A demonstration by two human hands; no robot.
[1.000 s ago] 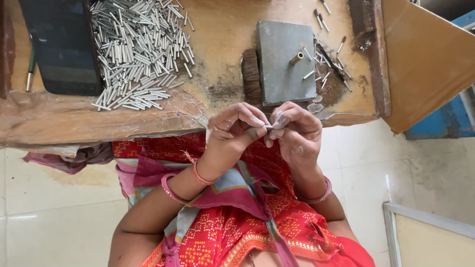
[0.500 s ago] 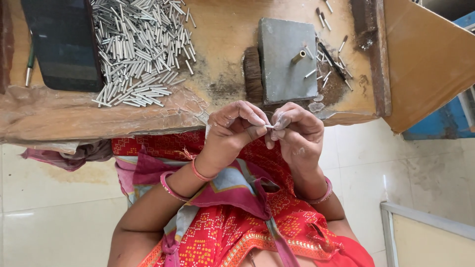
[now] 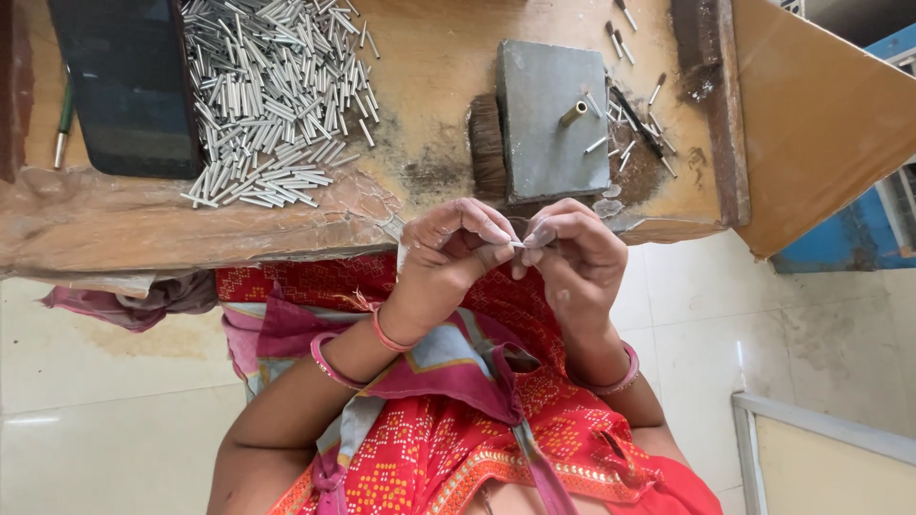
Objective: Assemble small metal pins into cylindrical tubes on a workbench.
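Left hand [image 3: 456, 256] and right hand [image 3: 572, 256] meet fingertip to fingertip above the lap, both pinched shut on one small metal tube [image 3: 520, 245] between them; beyond, the wooden bench [image 3: 429, 57] carries a grey metal block [image 3: 551, 119], and farther left a heap of metal tubes [image 3: 272, 95] beside a dark tray [image 3: 129, 86].
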